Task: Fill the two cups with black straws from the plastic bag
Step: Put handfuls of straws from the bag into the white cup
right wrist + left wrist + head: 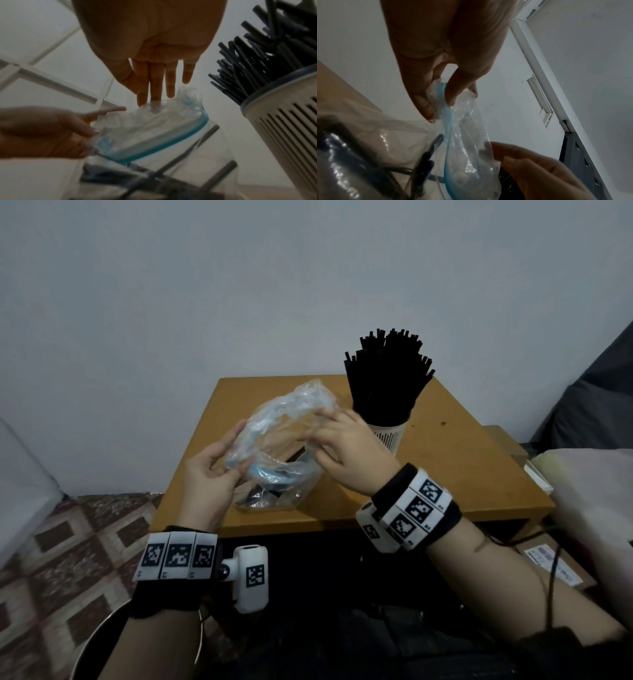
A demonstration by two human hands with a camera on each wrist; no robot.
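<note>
A clear plastic bag (274,446) with a blue zip strip hangs just above the wooden table (462,467). My left hand (219,470) pinches its left rim between thumb and fingers, seen close in the left wrist view (440,106). My right hand (329,440) holds the right rim; its fingers (154,94) point down into the plastic. A few black straws (260,496) lie in the bag's bottom. Behind my right hand a white slotted cup (388,436) stands packed with black straws (387,371). I see no other cup.
The table is small and stands against a grey wall. A patterned floor (68,542) lies to its left. White bags and boxes (589,491) crowd its right side, with a dark cushion (599,405) behind them.
</note>
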